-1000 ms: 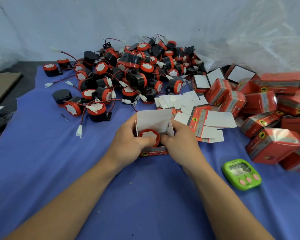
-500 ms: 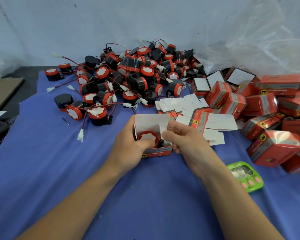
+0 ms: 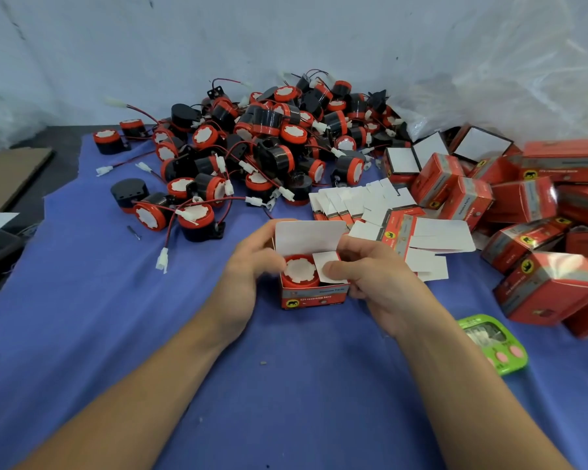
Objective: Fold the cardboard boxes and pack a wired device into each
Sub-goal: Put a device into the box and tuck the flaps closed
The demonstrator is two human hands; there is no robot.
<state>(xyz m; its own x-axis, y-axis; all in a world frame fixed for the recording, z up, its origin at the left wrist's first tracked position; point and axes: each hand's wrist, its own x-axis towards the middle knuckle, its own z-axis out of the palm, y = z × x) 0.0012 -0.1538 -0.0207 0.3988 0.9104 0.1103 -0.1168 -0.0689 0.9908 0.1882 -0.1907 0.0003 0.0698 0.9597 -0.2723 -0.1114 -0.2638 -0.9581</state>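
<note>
The left grip (image 3: 248, 266) held the red box (image 3: 314, 296), a device (image 3: 299, 271) inside, lid (image 3: 308, 237) upright. The right grip (image 3: 381, 286) pressed a white side flap (image 3: 325, 262) down with its thumb.

Our bare forearms (image 3: 143, 378) converging, our left hand (image 3: 252, 266) curled round the box (image 3: 314, 296) side, our right hand (image 3: 381, 283) gripping opposite, thumb pressing the flap (image 3: 320, 260)

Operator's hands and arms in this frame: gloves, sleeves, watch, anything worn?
Nothing worn. The left hand and right hand are ungloved, with no rings visible. The left forearm and right forearm are bare to the frame edge: no sleeves, watch, wristband or markings in view.
</note>
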